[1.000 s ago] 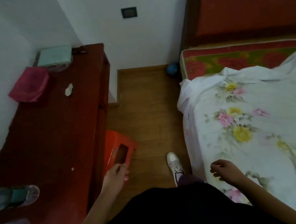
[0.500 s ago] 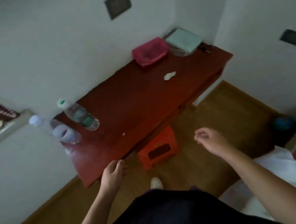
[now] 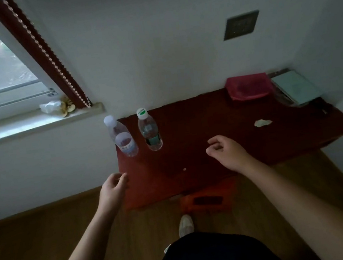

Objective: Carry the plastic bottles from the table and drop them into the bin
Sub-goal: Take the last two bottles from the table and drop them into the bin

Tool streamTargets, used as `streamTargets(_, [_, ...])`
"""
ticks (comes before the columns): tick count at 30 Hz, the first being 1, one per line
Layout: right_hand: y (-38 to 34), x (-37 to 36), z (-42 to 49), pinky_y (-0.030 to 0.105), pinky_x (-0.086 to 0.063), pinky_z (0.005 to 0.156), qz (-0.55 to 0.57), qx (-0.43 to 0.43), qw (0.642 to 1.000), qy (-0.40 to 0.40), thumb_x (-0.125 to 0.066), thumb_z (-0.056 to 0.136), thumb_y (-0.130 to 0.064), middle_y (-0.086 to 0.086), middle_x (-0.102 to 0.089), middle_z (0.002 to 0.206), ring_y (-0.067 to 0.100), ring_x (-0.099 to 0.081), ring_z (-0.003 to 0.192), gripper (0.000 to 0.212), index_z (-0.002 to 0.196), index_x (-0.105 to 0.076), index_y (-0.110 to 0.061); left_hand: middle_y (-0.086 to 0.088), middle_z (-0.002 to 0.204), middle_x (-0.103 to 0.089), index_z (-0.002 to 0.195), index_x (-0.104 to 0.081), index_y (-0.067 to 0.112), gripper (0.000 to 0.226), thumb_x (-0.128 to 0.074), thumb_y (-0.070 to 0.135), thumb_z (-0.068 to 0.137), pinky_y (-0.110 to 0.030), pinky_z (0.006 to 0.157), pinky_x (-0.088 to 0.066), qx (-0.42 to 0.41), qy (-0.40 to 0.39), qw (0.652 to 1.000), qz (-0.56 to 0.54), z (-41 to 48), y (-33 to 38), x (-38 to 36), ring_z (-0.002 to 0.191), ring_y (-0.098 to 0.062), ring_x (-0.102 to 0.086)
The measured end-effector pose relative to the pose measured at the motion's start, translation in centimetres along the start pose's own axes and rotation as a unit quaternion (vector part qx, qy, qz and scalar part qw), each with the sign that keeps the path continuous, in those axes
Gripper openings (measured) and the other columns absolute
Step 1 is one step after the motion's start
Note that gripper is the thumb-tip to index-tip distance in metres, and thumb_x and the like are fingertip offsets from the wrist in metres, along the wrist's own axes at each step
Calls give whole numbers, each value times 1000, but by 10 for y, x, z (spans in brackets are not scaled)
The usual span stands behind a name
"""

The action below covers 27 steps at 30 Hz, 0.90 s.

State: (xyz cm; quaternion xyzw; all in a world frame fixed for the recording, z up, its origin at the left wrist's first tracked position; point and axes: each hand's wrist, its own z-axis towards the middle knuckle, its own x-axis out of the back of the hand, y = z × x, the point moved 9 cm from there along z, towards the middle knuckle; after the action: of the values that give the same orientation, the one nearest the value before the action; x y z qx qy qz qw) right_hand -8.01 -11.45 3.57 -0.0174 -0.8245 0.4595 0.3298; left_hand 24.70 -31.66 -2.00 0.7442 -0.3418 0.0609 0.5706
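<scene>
A white shoe (image 3: 185,225) stood on the wooden floor before an orange stool (image 3: 208,199) tucked under the table (image 3: 198,122). The left hand (image 3: 113,186) hovered at its near left corner, the right hand (image 3: 228,153) over the top, both loosely curled and empty. Beyond them, upright and side by side at the left end, stood the blue-labelled bottle (image 3: 122,137) and the green-labelled bottle (image 3: 149,131). A pink pouch (image 3: 247,87) lay far right against the wall

Two bottles stand side by side at the table's (image 3: 207,107) far left corner, one bottle (image 3: 124,139) left of the other bottle (image 3: 150,132). A pouch (image 3: 247,87) lies far right, a stool (image 3: 208,200) beneath the near edge.
</scene>
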Motion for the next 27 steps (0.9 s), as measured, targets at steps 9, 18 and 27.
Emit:
streamTargets(9, [-80,-62,77,34,-52,96,-25,66,997,-38,-68,85,-45,-8,-54,134,8,-57,115,63,140,-46,-23,-13,150,-45,152,-31,20,96,-83,44,75,-45,102,-49,9,40,998,-45,93,48,9,131,-28,-50])
streamTargets(18, [-125,-110,133,41,-44,108,-47,107,993,-28,-80,63,-57,-3,-46,145,15,-47,131,102,148,-33,-25,10,113,-66,125,-55,26,55,-84,27,78,-36,94,-57,-37,-2,998,-58,122,65,-5,99,-4,-66])
streamTargets(27, [-135,-106,154,33,-55,87,-66,145,986,-54,-78,68,-51,-11,-64,110,10,-63,102,54,114,-56,-31,6,106,-74,117,-61,29,46,-84,34,77,-38,88,-59,-49,9,996,-78,128,66,-10,96,-6,-71])
